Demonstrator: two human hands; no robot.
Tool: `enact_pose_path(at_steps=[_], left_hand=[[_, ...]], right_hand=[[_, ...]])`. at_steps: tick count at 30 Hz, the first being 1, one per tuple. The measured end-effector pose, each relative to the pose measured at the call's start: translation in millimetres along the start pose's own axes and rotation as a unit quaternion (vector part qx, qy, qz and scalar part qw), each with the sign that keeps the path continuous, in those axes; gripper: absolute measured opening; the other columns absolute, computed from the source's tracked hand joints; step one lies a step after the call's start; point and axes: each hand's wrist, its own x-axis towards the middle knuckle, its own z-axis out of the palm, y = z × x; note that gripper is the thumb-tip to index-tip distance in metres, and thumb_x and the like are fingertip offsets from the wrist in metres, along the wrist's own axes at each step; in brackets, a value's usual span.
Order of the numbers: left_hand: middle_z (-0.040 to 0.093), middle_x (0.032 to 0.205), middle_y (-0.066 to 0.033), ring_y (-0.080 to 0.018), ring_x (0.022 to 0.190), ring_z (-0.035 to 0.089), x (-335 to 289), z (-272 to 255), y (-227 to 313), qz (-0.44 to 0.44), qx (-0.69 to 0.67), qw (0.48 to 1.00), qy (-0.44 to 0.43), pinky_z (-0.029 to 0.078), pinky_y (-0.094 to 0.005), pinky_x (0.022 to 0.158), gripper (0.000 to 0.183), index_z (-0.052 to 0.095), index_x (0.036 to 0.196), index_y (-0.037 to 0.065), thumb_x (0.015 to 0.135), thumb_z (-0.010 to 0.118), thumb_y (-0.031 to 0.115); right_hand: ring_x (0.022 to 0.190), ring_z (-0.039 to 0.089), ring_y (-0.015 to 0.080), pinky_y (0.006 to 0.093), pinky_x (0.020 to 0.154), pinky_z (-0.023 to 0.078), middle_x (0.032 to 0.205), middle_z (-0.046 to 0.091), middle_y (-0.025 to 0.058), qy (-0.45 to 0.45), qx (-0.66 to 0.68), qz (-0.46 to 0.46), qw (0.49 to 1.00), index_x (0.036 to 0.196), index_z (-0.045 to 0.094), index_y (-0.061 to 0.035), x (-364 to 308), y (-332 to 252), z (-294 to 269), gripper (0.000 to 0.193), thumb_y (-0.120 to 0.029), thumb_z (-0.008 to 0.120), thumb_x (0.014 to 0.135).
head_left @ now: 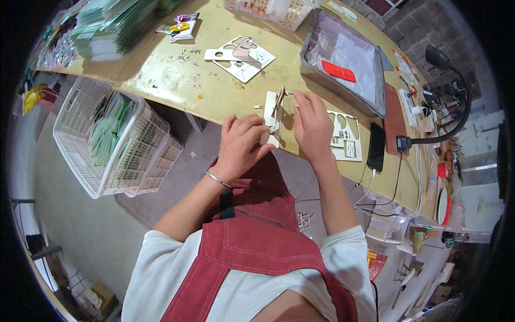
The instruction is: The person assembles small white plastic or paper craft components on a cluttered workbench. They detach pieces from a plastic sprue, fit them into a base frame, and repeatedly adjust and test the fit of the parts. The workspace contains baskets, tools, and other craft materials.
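Note:
A small assembly of thin, pale cut-out board pieces (pixel 273 115) stands at the table's near edge, one flat part upright against another. My left hand (pixel 242 142) has its fingers and thumb closed on the lower end of it. On the other side, my right hand (pixel 313 122) is curled, thumb and forefinger drawn together beside the assembly's upper end; whatever is between them is too small to make out. A pale sheet with punched-out shapes (pixel 352 145) lies partly behind my right wrist. A tiny loose piece (pixel 258 107) rests left of the assembly.
Farther back lies another cut-out sheet (pixel 263 56) with loose parts on it. A grey tray (pixel 343 96) holds a red packet. At right are a black phone (pixel 376 147) and a bendable lamp (pixel 461 115). White crates (pixel 115 172) stand on the floor at left.

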Motion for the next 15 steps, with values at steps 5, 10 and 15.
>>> enact_pose_path(at_steps=[5,10,15], left_hand=[[0.07,0.133,-0.0063,-0.0274,0.131,0.064,2,1,-2,0.009,0.004,1.0,0.008,0.036,-0.054,0.118,0.049,0.072,0.121,0.014,0.081,0.093,0.03],[0.07,0.133,-0.0056,-0.0272,0.131,0.064,1,0,-1,0.005,0.01,1.0,0.009,0.035,-0.0536,0.119,0.048,0.072,0.121,0.014,0.081,0.093,0.029],[0.071,0.135,-0.0044,-0.0261,0.134,0.063,1,0,-1,-0.004,0.0,1.0,-0.006,0.034,-0.0534,0.12,0.047,0.073,0.123,0.015,0.082,0.093,0.028]], right_hand=[[0.108,0.069,0.0366,0.047,0.086,0.058,0.116,0.069,0.0159,-0.047,-0.005,-0.017,0.999,0.126,0.07,-0.0043,15,20,21,0.037,0.001,0.071,0.09],[0.1,0.07,0.0379,0.0472,0.082,0.056,0.107,0.069,0.0158,-0.082,0.013,-0.001,0.997,0.12,0.071,-0.0047,22,31,30,0.025,-0.003,0.07,0.095],[0.097,0.07,0.0391,0.0472,0.084,0.057,0.101,0.07,0.0188,-0.131,0.103,0.047,0.985,0.111,0.074,-0.0028,29,39,26,0.017,-0.011,0.067,0.098]])
